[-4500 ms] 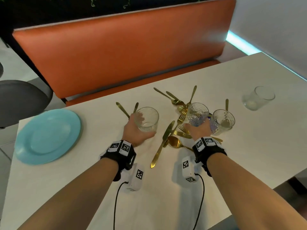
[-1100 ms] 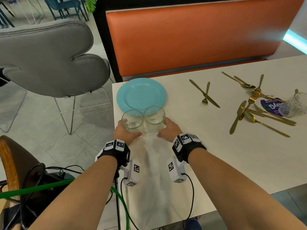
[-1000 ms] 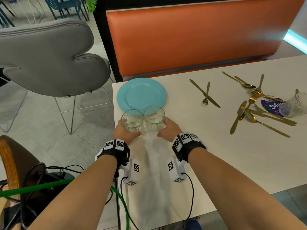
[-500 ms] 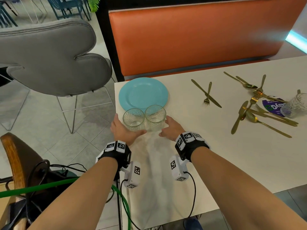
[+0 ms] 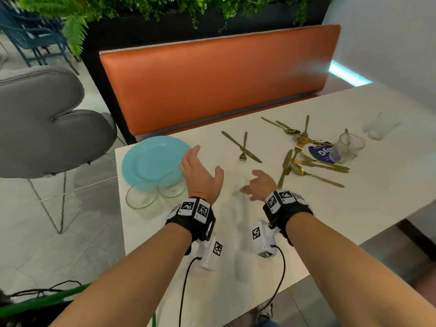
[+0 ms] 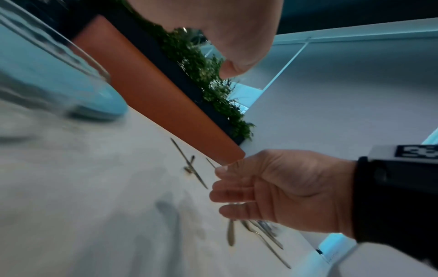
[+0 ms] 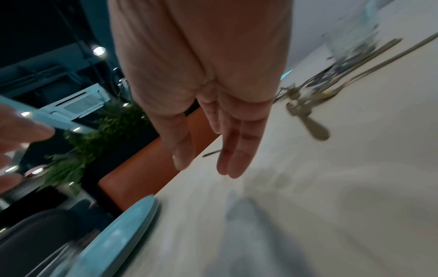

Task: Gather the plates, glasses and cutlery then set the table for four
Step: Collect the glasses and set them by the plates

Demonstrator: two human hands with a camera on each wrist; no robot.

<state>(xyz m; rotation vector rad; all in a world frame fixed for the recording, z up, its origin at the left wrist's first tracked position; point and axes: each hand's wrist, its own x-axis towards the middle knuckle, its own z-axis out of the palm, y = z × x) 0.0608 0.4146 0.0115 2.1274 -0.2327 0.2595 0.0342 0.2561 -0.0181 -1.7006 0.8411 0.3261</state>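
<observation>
Neither hand has anything in its grasp: the left hand [image 5: 200, 172] is held flat with straight fingers above the table [image 5: 236, 267], and the right hand [image 5: 258, 185] hangs with loosely curled fingers just right of it. The step in hand is judged to be the reach for the gold cutlery [image 5: 313, 159], heaped at about two o'clock from the hands. It is best collected piece by piece, each handle pinched from above near its middle, so the tangled pile is not scattered and the nearby glass [image 5: 346, 147] is not knocked. Four glasses can be counted: two glasses [image 5: 155, 193] side by side at nine o'clock, touching the rim of the blue plates [image 5: 151, 159], one by the pile, and a blurred glass [image 5: 379, 127] beyond it. The blue plates appear stacked; their number cannot be told. A crossed knife and fork [image 5: 243, 147] lie at twelve o'clock, apart from the heap.
</observation>
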